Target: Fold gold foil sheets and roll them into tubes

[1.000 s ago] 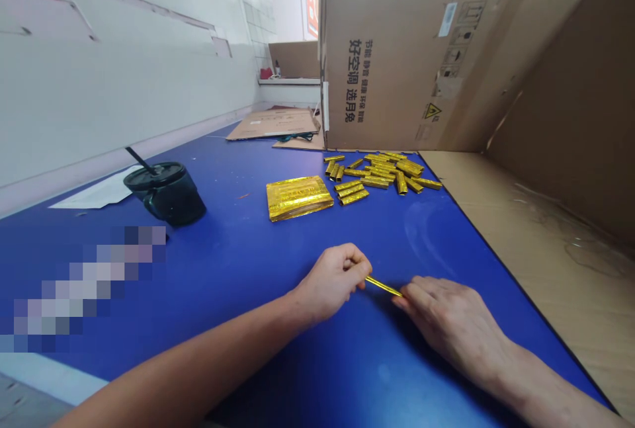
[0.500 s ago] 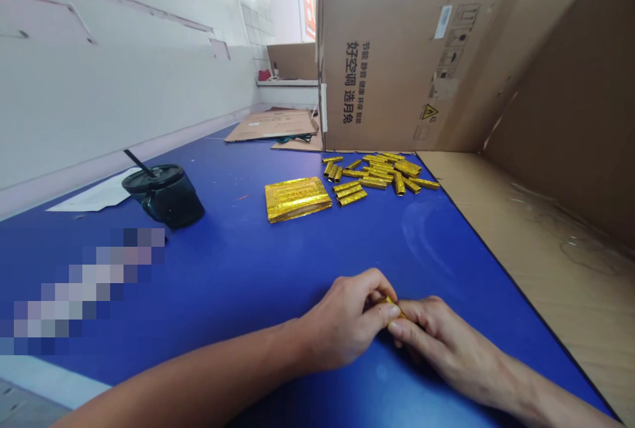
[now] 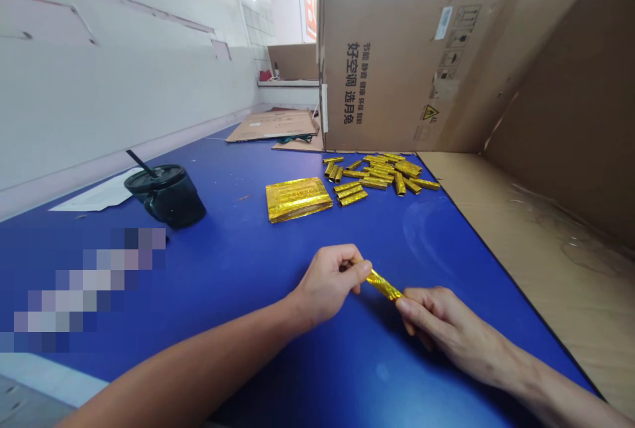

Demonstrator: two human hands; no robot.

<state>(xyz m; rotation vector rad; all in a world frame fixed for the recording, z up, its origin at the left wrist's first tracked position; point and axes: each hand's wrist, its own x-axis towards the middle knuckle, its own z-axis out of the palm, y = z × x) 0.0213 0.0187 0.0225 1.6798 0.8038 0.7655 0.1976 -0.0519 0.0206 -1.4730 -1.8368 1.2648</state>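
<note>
Drawing away from the right hand (image 3: 441, 319), the left hand (image 3: 330, 282) has moved up and leftward since half a second ago, so more of the gold strip (image 3: 383, 285) now shows between them. The left hand pinches the strip's far end between thumb and fingers; the right hand pinches its near end the same way. The strip slants down from left grip to right; whether it touches the blue table (image 3: 238, 269) beneath, I cannot tell. Beyond the left grip lies a flat gold packet (image 3: 299, 199). Just beside that, straight beyond the strip, small gold tubes (image 3: 380, 175) lie in a loose heap, a few side by side. Behind them, farther from the grip, stands a large cardboard box (image 3: 391, 31). Well to the left of the grip stands a dark cup (image 3: 171, 198) with a straw (image 3: 140, 163), beside white paper (image 3: 94, 195).
</note>
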